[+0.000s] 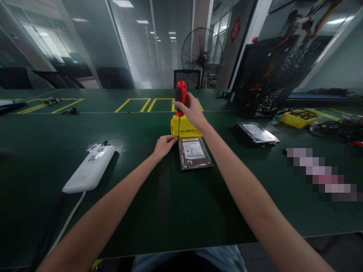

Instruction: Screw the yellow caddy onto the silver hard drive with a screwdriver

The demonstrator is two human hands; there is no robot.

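Observation:
A hard drive (194, 155) with a white label lies flat on the green table. My right hand (194, 109) grips the red-and-black handle of a screwdriver (181, 92), which stands nearly upright over the drive's far left corner. At that corner, my left hand (165, 146) has its fingertips pinched together close to the screwdriver's tip. Whatever lies between those fingertips is too small to make out. Right behind the drive sits a yellow plastic container (185, 127), partly covered by my right hand and wrist.
A second hard drive (256, 134) rests to the right, before a black computer case (255, 79). Farther right are a yellow tray (299, 119) and tangled cables (334, 126). On the left lies a white device (89, 170) with a cable. A fan (202, 54) stands beyond the table.

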